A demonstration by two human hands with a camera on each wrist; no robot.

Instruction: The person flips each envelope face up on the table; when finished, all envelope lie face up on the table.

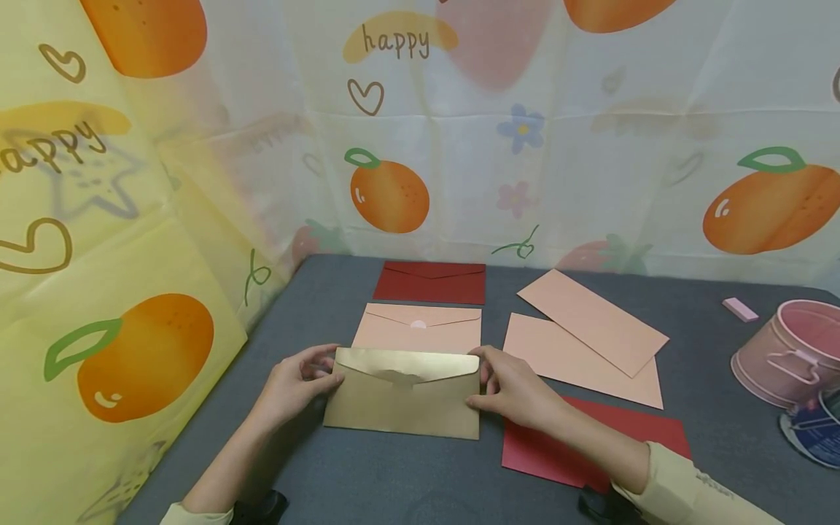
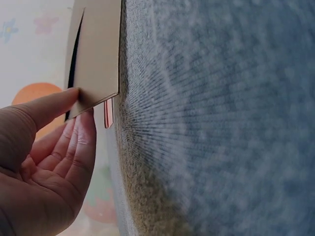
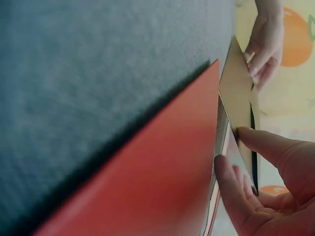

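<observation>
While both hands' fingers pinch the gold envelope: grey felt tabletop, fruit-print backdrop behind.

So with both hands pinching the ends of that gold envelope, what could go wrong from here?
The gold envelope is held only at its short ends, by the left hand and the right hand, so it may sag or bend in the middle.

Its flap looks unsealed and could swing open.

The right forearm lies over the red envelope, so a move could drag or crease it, or nudge the pink envelopes beside it.
</observation>
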